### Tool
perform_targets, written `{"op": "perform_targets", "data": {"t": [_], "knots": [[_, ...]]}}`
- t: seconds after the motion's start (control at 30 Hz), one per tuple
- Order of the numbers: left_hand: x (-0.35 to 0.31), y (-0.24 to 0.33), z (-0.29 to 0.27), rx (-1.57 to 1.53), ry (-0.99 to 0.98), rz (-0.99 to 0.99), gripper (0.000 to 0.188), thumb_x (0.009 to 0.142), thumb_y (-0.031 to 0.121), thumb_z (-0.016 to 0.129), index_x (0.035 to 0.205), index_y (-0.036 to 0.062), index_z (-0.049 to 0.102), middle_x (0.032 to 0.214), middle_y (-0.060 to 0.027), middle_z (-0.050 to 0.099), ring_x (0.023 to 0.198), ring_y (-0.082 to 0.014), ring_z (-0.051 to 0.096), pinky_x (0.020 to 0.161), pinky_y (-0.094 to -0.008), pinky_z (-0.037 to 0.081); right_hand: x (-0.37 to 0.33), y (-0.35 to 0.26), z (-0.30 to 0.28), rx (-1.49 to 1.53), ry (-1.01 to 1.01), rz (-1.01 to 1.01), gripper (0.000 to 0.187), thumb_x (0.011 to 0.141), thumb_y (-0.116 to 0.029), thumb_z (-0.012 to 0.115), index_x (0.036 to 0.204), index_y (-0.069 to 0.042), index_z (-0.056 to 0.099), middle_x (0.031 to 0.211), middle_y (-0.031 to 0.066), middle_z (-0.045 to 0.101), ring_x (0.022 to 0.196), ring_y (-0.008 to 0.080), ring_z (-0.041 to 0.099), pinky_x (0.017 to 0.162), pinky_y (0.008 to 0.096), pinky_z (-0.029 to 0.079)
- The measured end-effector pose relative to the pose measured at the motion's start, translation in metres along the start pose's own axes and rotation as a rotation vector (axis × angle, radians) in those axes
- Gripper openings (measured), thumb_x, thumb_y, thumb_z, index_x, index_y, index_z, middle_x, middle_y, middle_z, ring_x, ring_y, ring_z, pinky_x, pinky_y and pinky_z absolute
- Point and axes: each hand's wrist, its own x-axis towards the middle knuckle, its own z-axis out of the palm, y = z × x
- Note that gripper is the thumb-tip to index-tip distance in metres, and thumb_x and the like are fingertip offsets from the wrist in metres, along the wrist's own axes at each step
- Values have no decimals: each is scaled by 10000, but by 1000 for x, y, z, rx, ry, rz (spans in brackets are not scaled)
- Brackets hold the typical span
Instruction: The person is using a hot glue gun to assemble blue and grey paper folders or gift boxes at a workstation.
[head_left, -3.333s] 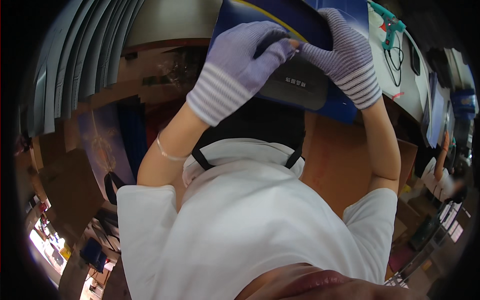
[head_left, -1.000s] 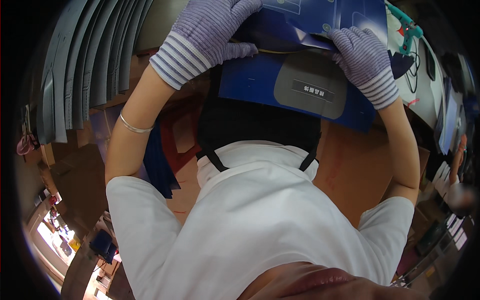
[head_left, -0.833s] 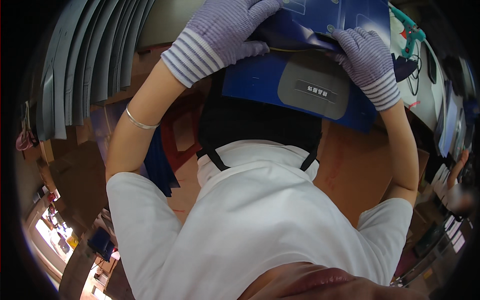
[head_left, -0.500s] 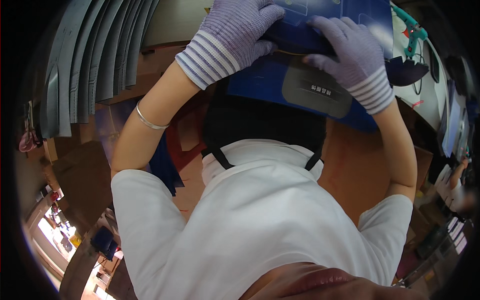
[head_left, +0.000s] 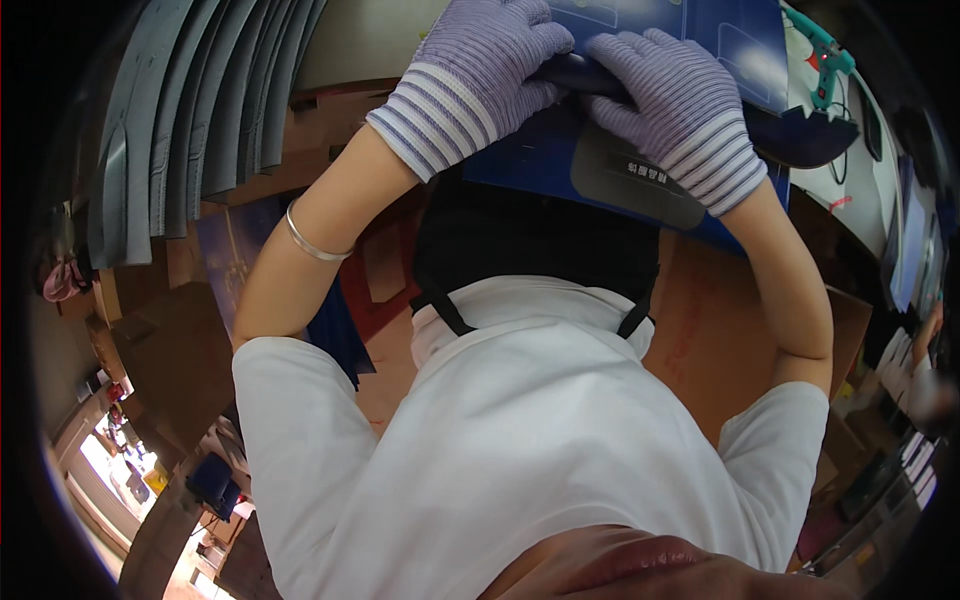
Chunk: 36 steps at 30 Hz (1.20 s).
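1. Gripping at the middle of a blue printed sheet (head_left: 530, 150), the two hands are near each other, with only a narrow gap between them. Both wear purple-and-white striped gloves (head_left: 450, 115).
2. The left hand (head_left: 492, 65) is clamped on a dark rolled edge (head_left: 583, 76), its fingers above and its thumb below.
3. The right hand (head_left: 672, 98) is closed upon the same edge, just beside, also with the thumb underneath. This edge looks like a part of the sheet, but the gloves cover much of it, so I cannot tell surely.
4. The sheet is in front of the person's waist. Its nearer part shows a grey rounded patch (head_left: 618, 185), partly hidden by the right hand; its farther part carries pale line drawings.
5. To the right of the right hand, a dark flap (head_left: 805, 140) with a toothed end sticks out over the pale table (head_left: 815, 190).
6. Beyond this flap I see a teal pistol-shaped tool (head_left: 830, 65), with a small red light.
7. Around the left forearm there is a silver bracelet (head_left: 312, 243). The person wears a white shirt (head_left: 540, 430) and a black apron (head_left: 535, 245).
8. At the upper left, a row of grey sheets (head_left: 165, 150) hangs down.
9. Farther off, on the left, are a pair of pink-handled scissors (head_left: 65, 280) and a brown cardboard (head_left: 175, 350).
10. At the far right edge, another person (head_left: 895, 355) appears, blurred.
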Motion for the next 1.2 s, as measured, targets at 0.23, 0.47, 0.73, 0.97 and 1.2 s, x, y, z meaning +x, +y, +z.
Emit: {"op": "perform_targets", "data": {"t": [0.23, 0.47, 0.73, 0.97, 1.2], "knots": [[-11, -39, 30, -155, 662, 270, 425, 594, 172, 786, 963, 44, 619, 961, -127, 594, 956, -340, 549, 870, -447, 434, 8, -4, 3, -2, -143, 54, 442, 927, -432, 565, 1268, -153, 554, 982, 88, 702, 832, 251, 696, 714, 384, 585], [-24, -21, -14, 39, 110, 85, 424, 571, 175, 802, 931, 42, 623, 890, -121, 594, 891, -328, 554, 836, -423, 435, 1, 1, 14, 35, -198, 34, 450, 919, -423, 583, 1277, -151, 548, 966, 102, 709, 808, 259, 700, 711, 377, 584], [-21, -18, -20, -109, 65, -60, 345, 607, 99, 769, 904, 36, 605, 895, -148, 592, 893, -351, 556, 836, -429, 444, 18, -14, 17, 116, 75, 27, 421, 938, -366, 572, 1286, -134, 521, 1043, 111, 694, 863, 280, 697, 757, 396, 583], [-40, -41, -12, -39, 94, -28, 342, 734, 156, 740, 1039, 65, 614, 948, -127, 639, 912, -307, 615, 807, -388, 509, 21, -16, 12, 120, -170, 3, 421, 951, -356, 551, 1314, -150, 497, 1022, 114, 698, 849, 278, 698, 714, 389, 592], [-25, -54, -8, -25, 491, 402, 277, 640, 127, 767, 864, 52, 622, 860, -107, 614, 835, -299, 567, 770, -385, 439, 24, -10, 17, 181, -173, -15, 436, 951, -371, 547, 1324, -153, 491, 1027, 122, 697, 847, 281, 698, 728, 392, 591]]}}
